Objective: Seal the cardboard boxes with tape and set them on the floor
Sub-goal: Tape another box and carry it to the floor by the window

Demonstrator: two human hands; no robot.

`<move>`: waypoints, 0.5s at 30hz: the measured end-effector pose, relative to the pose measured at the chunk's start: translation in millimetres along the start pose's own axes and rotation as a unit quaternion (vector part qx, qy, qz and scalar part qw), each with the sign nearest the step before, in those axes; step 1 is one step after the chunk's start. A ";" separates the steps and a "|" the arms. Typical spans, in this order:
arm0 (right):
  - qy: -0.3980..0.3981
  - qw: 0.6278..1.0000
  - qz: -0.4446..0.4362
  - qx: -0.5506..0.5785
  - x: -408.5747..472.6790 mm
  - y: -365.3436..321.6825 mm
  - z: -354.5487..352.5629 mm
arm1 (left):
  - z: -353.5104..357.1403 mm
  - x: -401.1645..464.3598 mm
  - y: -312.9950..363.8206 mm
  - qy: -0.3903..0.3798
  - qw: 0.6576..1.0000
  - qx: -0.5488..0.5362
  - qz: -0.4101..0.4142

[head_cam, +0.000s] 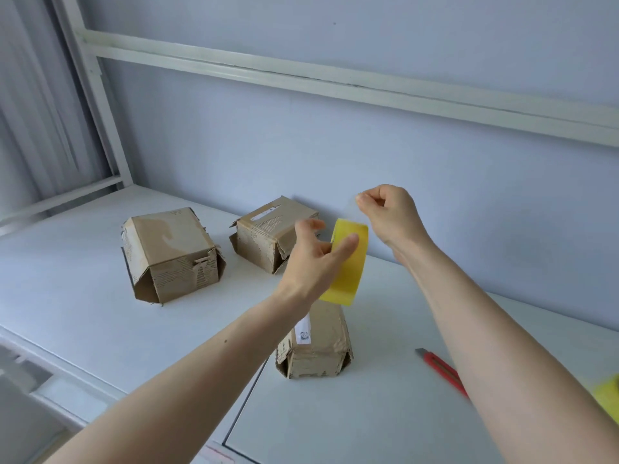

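— Fingers of the left hand (313, 259) are curled around the yellow tape roll (346, 262): the thumb lies across its outer band and the other fingers go behind it. Do you see it so?

— Yes. This hand holds the roll up in the air, above the nearest cardboard box (316, 343). The roll does not touch the box.

— And the right hand (390, 212)?

— It is raised a little higher, just beside the roll on its right. Its fingers are bent inward, and the thumb and the first finger are pressed together at the tips, like a pinch. I think a strip of clear tape goes from the roll to this pinch, but it is too faint, so I cannot tell for sure.

— Where are the boxes?

— Three boxes stand on the white table (100, 313). The nearest one is under the left wrist, with a white label on its top and glossy tape over it. The middle box (273, 241) stands near the wall (435, 195), partly hidden behind the left hand; its flaps stick out at the side. The left box (170, 254) is apart from both, with torn cardboard on its front and flaps spread at the bottom.

— Something else on the table?

— A red utility knife (442, 371) lies to the right of the nearest box, partly under the right forearm. At the right edge there is a blurred yellow thing (608, 395); I cannot tell what it is.
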State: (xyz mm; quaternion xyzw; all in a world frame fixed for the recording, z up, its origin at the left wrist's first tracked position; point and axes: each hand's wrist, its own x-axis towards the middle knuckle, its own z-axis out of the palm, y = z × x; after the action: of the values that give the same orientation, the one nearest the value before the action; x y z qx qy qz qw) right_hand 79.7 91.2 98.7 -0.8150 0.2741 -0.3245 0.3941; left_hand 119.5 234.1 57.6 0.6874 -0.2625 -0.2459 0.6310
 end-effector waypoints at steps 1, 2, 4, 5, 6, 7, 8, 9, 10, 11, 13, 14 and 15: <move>-0.003 1.000 -0.011 -0.003 0.2 -1.5 -0.3 | -0.3 -2.7 2.7 0.008 1.000 -0.001 -0.001; -0.016 1.000 -0.021 -0.012 -0.4 -2.1 0.2 | -0.9 -5.9 4.0 0.009 1.000 -0.011 -0.005; -0.059 0.997 -0.034 -0.037 -1.9 -1.1 1.4 | -0.3 -17.0 3.2 -0.004 0.998 -0.046 -0.032; -0.079 0.995 -0.038 -0.045 -1.5 -0.9 2.0 | 0.3 -22.1 0.1 -0.012 0.997 -0.056 -0.048; -0.090 0.994 -0.041 -0.048 0.1 -0.6 2.6 | 0.5 -27.2 -2.0 -0.017 0.996 -0.059 -0.059; -0.088 0.994 -0.039 -0.042 2.5 -1.5 2.6 | 0.3 -31.6 -3.6 -0.017 0.996 -0.061 -0.066; -0.074 0.996 -0.033 -0.029 5.9 -2.4 2.0 | 1.0 -36.3 -3.8 -0.011 0.995 -0.070 -0.076; -0.057 0.998 -0.024 -0.017 9.5 -2.7 2.0 | 1.9 -41.7 -3.4 -0.007 0.992 -0.083 -0.091; -0.052 0.998 -0.017 -0.013 12.3 -2.9 3.5 | 3.5 -47.5 -2.3 -0.007 0.989 -0.096 -0.110; -0.067 0.997 -0.011 -0.022 13.3 -2.7 7.0 | 5.2 -54.2 -0.2 -0.014 0.985 -0.108 -0.133; -0.143 0.988 0.000 -0.054 11.5 0.8 17.2 | 9.6 -66.3 -0.5 -0.028 0.973 -0.146 -0.177; -0.179 0.982 0.007 -0.067 9.3 2.2 22.4 | 11.2 -72.3 -1.5 -0.027 0.966 -0.175 -0.191; -0.193 0.979 0.010 -0.070 8.5 3.1 26.9 | 11.6 -76.7 -3.8 -0.024 0.960 -0.195 -0.199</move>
State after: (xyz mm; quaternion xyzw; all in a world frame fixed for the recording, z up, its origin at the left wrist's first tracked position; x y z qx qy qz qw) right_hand 104.5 96.1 85.9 -0.8851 0.2235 -0.1371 0.3845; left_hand 55.0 277.4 53.3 0.5832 -0.0826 -0.4291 0.6848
